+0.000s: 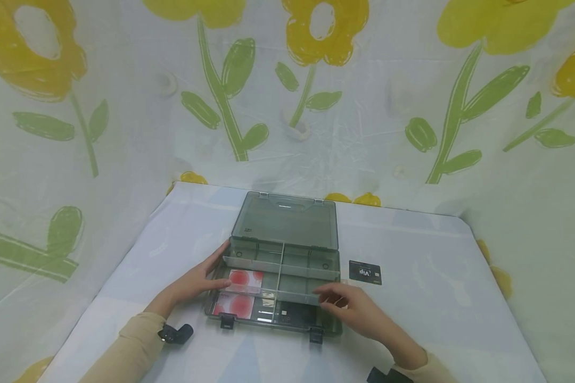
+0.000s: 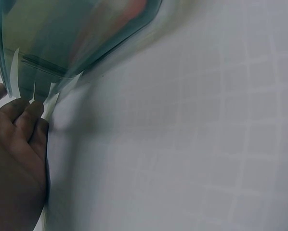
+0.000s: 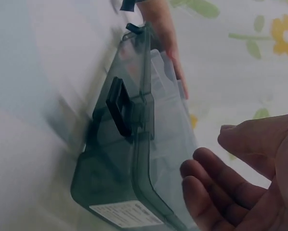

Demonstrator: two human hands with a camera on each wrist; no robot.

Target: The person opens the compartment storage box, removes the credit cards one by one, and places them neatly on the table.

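A translucent grey-green divider box (image 1: 333, 263) lies on the table with its lid (image 1: 287, 218) swung back. My left hand (image 1: 191, 284) rests at the box's left side, its thumb reaching over the edge and its straight fingers along the outer wall. In the left compartments lie two red-and-white cards (image 1: 246, 279) (image 1: 233, 306); dark cards (image 1: 297, 315) sit in the front row. Over the box's front right corner hovers my right hand (image 1: 354, 308), fingers loosely bent; the right wrist view shows the right fingers (image 3: 221, 183) with nothing between them.
A black VIP card (image 1: 365, 272) lies on the white table (image 1: 426, 298), right of the box. Two dark latches (image 1: 227, 321) stick out at the box's front. Behind the table hangs a flower-patterned curtain (image 1: 359, 117).
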